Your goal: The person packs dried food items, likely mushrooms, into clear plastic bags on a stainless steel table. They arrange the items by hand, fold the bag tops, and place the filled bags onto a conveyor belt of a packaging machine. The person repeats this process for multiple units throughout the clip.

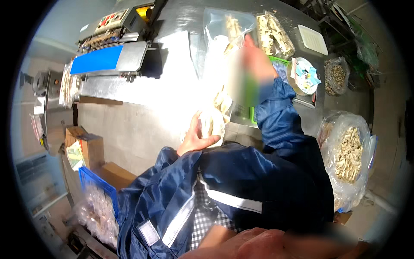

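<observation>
Close to my body, my left hand [197, 139] grips the near end of a clear plastic bag [215, 121] of pale dried slices, thumb on one side and fingers on the other. Strong glare washes out the middle of the table there. Farther out, my right hand [257, 61] is blurred, its fingertips by a flat clear bag [212, 24] with pale dried pieces [233, 27] in it. A pale and green smear beside the right palm hides what is there, so its grip is unclear.
Filled clear bags [275, 34] lie beyond my right hand, near a white tray lid [312, 39] and a bowl of packets [305, 76]. A sealing machine [106, 48] stands at left. A large open bag of dried slices [349, 155] is at right, a blue crate [97, 184] at lower left.
</observation>
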### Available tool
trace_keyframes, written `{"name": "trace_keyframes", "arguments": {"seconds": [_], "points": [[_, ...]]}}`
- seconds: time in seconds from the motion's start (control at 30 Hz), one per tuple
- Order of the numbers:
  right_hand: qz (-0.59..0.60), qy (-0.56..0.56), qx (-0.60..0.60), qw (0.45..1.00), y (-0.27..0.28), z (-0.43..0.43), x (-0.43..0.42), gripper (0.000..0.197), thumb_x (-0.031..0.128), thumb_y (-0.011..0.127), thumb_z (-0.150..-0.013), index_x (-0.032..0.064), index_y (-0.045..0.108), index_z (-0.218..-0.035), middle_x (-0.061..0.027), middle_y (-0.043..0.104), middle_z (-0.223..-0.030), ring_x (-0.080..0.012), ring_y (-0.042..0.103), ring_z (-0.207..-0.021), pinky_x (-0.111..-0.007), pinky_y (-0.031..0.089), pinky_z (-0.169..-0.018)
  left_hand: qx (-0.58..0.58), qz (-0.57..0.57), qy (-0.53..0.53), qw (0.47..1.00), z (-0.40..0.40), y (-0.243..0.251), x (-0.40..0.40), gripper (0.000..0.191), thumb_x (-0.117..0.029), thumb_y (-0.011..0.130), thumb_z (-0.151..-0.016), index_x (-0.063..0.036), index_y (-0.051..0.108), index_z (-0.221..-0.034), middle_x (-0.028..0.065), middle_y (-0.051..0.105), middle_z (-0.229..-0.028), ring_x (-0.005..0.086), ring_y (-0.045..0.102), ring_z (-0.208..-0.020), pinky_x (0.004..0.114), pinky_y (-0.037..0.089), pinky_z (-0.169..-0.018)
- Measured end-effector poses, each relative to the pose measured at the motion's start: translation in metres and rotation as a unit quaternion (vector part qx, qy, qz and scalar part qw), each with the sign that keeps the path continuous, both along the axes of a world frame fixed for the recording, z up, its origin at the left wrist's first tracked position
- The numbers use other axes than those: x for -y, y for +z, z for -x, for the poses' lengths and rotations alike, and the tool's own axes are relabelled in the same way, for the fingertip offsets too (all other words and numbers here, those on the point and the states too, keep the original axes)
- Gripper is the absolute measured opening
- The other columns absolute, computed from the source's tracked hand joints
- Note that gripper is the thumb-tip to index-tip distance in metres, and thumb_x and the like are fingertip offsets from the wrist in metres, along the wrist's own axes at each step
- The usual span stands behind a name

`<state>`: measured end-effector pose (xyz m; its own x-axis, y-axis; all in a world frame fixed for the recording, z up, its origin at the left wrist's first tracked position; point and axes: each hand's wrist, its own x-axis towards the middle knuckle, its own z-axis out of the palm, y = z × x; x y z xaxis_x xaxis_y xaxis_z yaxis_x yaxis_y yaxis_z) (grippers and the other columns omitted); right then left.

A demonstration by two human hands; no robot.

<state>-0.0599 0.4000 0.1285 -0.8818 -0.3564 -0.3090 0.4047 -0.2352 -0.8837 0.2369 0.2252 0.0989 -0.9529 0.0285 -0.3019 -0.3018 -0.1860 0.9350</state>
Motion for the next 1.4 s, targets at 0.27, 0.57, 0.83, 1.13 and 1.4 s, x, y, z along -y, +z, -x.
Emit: {"name": "trace_keyframes", "arguments": {"seconds": [0.27,0.57,0.83,1.13,1.4], "points": [[0.029,-0.123,-0.057,0.990,0.014,0.061,-0.003,0.024,0.020,0.078,-0.090,0.0078,0.065,-0.105,-0.0023,0.068,-0.095,-0.0151,0.068,-0.084,-0.037,0.063,-0.070,0.063,-0.062,-0.026,0.996,-0.005,0.012,0.004,0.106,-0.003,0.081,-0.079,-0.0064,0.014,-0.161,0.0164,0.044,-0.149,0.0261,0.044,-0.139,0.037,0.032,-0.116],[-0.110,0.082,-0.358,0.924,-0.022,0.065,0.036,0.044,0.019,0.065,-0.097,0.0046,0.054,-0.137,-0.0189,0.068,-0.116,-0.0244,0.065,-0.106,-0.034,0.052,-0.087,0.115,-0.099,0.082,0.985,-0.035,-0.006,0.010,0.103,-0.012,0.084,-0.080,-0.0055,0.020,-0.160,0.0104,0.039,-0.156,0.0213,0.038,-0.144,0.037,0.028,-0.119],[0.148,0.119,-0.013,0.982,-0.031,-0.152,0.048,0.087,0.034,0.070,-0.096,0.0074,0.016,-0.160,-0.0156,0.034,-0.155,-0.0264,0.042,-0.138,-0.042,0.044,-0.109,0.025,-0.090,0.082,0.992,-0.044,0.009,0.026,0.107,-0.011,0.083,-0.083,-0.0086,0.008,-0.159,0.0179,0.046,-0.146,0.0275,0.046,-0.137,0.042,0.036,-0.114],[0.088,0.205,0.111,0.969,-0.023,-0.279,0.074,0.073,0.019,0.071,-0.096,0.0038,0.030,-0.155,-0.0106,0.045,-0.149,-0.0213,0.043,-0.138,-0.036,0.036,-0.114,0.130,-0.154,0.017,0.979,-0.081,0.022,0.063,0.108,-0.003,0.079,-0.084,-0.0073,0.003,-0.161,0.0165,0.034,-0.156,0.0281,0.035,-0.145,0.040,0.031,-0.118],[0.056,0.241,0.115,0.962,-0.022,-0.329,0.088,0.081,0.014,0.069,-0.096,0.0063,0.019,-0.160,-0.0123,0.039,-0.155,-0.0231,0.036,-0.144,-0.037,0.033,-0.117,0.119,-0.177,-0.045,0.976,-0.122,0.023,0.108,0.109,-0.011,0.077,-0.087,-0.0194,-0.001,-0.163,0.0204,0.031,-0.157,0.0307,0.033,-0.146,0.043,0.029,-0.119]]}}
